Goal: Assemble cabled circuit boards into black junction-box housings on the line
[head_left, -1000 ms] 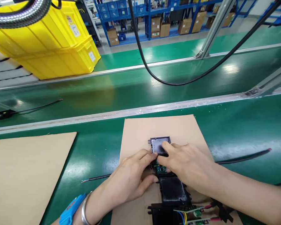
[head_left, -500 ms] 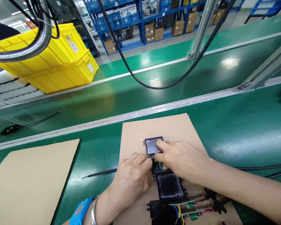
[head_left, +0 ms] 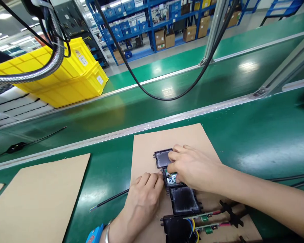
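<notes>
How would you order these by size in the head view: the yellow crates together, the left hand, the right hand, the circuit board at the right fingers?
1. yellow crates, together
2. left hand and right hand, too alike to rank
3. circuit board, partly covered by the right hand

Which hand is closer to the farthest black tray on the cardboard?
The right. The right hand has its fingers over the right side of the farthest black tray; the left hand is lower in the picture, beside the circuit board.
</notes>
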A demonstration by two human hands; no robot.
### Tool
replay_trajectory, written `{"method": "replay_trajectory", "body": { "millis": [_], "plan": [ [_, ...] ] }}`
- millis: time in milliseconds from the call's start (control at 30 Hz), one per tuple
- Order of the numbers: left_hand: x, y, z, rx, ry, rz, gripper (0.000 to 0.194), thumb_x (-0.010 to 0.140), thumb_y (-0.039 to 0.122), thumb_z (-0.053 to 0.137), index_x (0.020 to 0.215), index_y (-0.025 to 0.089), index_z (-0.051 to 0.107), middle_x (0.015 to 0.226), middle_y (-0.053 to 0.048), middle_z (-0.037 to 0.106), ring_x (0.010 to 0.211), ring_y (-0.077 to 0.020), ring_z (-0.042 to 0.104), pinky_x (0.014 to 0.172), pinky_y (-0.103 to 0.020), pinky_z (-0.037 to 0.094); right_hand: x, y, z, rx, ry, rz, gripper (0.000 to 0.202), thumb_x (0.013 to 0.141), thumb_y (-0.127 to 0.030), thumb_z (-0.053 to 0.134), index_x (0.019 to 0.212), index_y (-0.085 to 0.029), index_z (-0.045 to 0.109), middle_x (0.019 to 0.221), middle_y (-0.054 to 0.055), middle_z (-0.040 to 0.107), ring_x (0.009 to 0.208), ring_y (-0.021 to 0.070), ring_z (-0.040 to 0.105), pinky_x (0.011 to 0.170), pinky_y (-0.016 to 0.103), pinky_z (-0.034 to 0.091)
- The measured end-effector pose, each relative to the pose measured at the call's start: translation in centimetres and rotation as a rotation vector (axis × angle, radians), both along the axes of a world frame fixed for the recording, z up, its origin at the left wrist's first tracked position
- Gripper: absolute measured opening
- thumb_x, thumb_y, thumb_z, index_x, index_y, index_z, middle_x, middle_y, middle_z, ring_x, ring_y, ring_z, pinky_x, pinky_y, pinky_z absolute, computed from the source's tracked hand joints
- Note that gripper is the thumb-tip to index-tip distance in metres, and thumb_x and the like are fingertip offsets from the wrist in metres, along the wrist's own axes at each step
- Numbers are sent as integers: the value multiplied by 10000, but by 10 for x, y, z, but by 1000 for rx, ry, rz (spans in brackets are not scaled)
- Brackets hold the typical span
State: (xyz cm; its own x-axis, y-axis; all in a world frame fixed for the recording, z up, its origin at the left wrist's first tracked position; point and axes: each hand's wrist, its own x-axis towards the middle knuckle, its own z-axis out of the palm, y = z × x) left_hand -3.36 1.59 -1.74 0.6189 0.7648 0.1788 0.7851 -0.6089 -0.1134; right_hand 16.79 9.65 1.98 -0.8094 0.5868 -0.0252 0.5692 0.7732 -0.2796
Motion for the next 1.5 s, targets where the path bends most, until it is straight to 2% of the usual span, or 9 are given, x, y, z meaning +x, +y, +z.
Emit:
{"method": "replay_trajectory", "body": {
  "millis": [167, 367, 467, 567, 700, 900, 1133, 1333, 1500],
  "plan": [
    [-4, 2, -5, -72, -100, 3, 333, 841, 1, 431, 1120, 123, 566, 978, -76, 631, 835, -204, 575, 724, -352, 538, -21, 11, 16, -79, -46, -17, 191, 753, -310, 793, 798, -165, 676, 807, 58, 635, 918, 249, 514, 693, 322, 353],
    [-12, 14, -11, -182, -272, -45, 300, 870, -9, 393, 956, 156, 628, 924, -70, 634, 827, -191, 565, 726, -341, 528, -33, 15, 7, -41, -66, 35, 134, 810, -225, 748, 849, -134, 658, 871, 80, 654, 961, 246, 524, 782, 334, 370],
    [-15, 15, -3, -253, -335, -16, 306, 878, 3, 419, 1031, 172, 624, 980, -66, 627, 878, -193, 569, 778, -349, 530, -18, 11, 8, -21, 5, 4, 293, 757, -356, 798, 892, -140, 654, 898, 81, 641, 962, 256, 532, 781, 341, 402],
    [-12, 10, 12, -290, -377, -27, 357, 866, 14, 439, 1160, 165, 574, 1104, -81, 607, 974, -206, 555, 865, -372, 516, 13, 0, 13, -40, 164, -114, 274, 834, -395, 716, 949, -162, 629, 951, 69, 632, 982, 234, 541, 826, 336, 417],
    [-2, 10, 27, -392, -314, -258, 390, 846, 71, 481, 1226, 140, 537, 1256, -97, 586, 1133, -244, 524, 1005, -420, 457, 55, -18, 12, -200, 163, -279, 124, 891, -288, 620, 945, -184, 580, 900, 29, 632, 846, 186, 572, 746, 303, 421],
    [3, 25, 18, -413, -147, -325, 525, 862, 14, 449, 1356, 191, 469, 1416, -44, 522, 1238, -215, 506, 1063, -400, 434, 64, -28, -6, -261, 80, -347, 81, 891, -157, 541, 861, -186, 610, 781, 5, 631, 695, 157, 561, 649, 281, 379],
    [8, 25, 15, -356, -148, -318, 340, 902, 22, 448, 1189, 143, 584, 1333, -68, 582, 1191, -204, 540, 1061, -369, 450, 51, -21, -3, -274, 137, -261, 193, 878, -79, 462, 750, -179, 567, 726, 5, 601, 663, 141, 530, 633, 256, 376],
    [13, 24, 15, -314, -138, -279, 250, 923, 76, 455, 1127, 116, 594, 1284, -98, 590, 1153, -243, 531, 1008, -402, 485, 43, -17, -13, -221, 86, -142, 210, 763, 6, 453, 743, -174, 561, 767, 27, 634, 737, 160, 565, 697, 258, 407],
    [14, 23, 19, -385, -129, -261, 444, 864, 40, 463, 1298, 128, 491, 1139, -86, 613, 986, -230, 552, 878, -379, 525, 40, -10, -5, -148, -80, -114, 237, 687, 28, 464, 719, -172, 587, 782, 36, 674, 763, 175, 613, 685, 258, 418]
  ]
}}
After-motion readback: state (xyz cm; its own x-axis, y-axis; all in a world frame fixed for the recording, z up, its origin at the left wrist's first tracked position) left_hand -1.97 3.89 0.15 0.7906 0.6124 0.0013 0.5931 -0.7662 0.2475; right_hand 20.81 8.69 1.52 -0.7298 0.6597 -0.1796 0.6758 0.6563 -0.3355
